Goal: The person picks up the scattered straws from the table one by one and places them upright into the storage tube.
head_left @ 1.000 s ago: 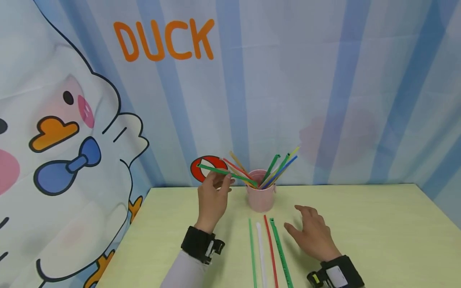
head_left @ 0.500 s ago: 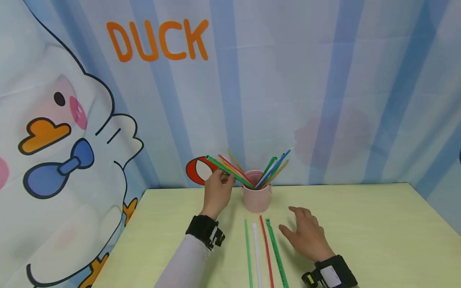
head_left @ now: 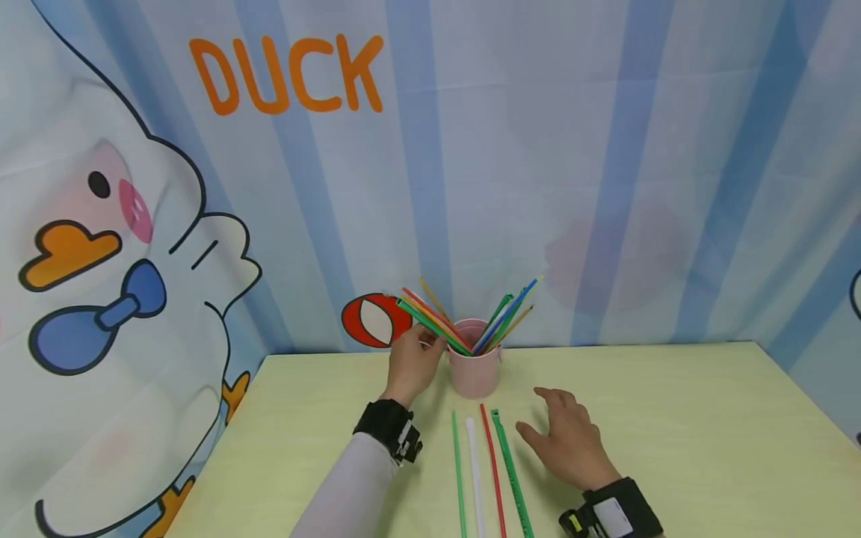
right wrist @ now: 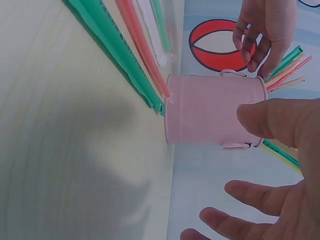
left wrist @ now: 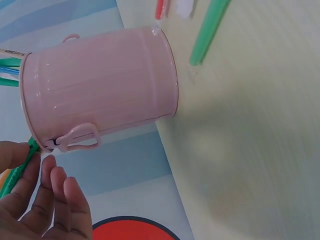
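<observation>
Where the pink bucket point(head_left: 474, 376) stands, just below and right of the head view's centre, we find the left hand point(head_left: 412, 364) at its rim, thumb and forefinger pinching a green straw point(head_left: 415, 314). Such a narrow pinch probably suits so slim a thing, and the straw slants into the bucket's mouth, its far end up and to the left. We see other straws fanned to both sides, among them a blue straw point(head_left: 507, 314); the rim seems to be what props them.

At lower right, the right hand point(head_left: 568, 437) hovers over the table point(head_left: 673, 418), fingers spread wide, holding nothing. Left of it, at bottom centre, lie a thin green straw point(head_left: 459, 474), a white straw point(head_left: 474, 478), a red straw point(head_left: 493, 471) and a thick green straw point(head_left: 513, 474), side by side and apart, perhaps so that each can be lifted singly.

We read DUCK in orange letters point(head_left: 288, 75) at upper left on the backdrop point(head_left: 525, 149). Dark print runs along the thick green straw, too small for us to read.
</observation>
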The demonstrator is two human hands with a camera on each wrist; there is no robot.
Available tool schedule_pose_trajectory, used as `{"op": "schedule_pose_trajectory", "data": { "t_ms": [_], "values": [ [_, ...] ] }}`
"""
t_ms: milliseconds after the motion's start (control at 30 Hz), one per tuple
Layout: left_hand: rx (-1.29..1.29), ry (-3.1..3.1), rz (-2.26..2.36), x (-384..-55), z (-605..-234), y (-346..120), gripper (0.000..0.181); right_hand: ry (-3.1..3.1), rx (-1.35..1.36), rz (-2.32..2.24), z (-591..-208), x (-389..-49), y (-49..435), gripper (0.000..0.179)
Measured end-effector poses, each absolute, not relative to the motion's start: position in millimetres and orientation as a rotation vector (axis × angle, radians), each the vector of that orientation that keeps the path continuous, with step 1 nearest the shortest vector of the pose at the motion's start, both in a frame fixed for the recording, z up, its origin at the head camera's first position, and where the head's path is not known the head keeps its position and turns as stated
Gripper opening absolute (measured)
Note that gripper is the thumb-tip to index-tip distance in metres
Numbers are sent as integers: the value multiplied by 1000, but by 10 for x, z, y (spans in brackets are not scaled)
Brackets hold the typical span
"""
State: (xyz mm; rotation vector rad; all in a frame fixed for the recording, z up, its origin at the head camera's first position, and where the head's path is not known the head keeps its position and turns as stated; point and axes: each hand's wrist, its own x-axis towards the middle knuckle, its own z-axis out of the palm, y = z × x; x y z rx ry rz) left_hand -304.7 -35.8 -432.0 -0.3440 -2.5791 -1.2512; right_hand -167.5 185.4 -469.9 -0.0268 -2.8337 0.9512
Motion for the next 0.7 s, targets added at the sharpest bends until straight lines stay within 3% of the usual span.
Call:
{"op": "schedule_pose_trajectory", "data": {
  "t_ms": [333, 700],
  "values": [
    [-351, -2580, -1293, -2939, -4386, -405, 22, -2838, -22, 934, -4725, -1668, 1822, 66],
    [-443, -2547, -1159, -2444, -4287, -600, 32, -2869, -24, 906, -4714, -1666, 1826, 63]
  ]
}}
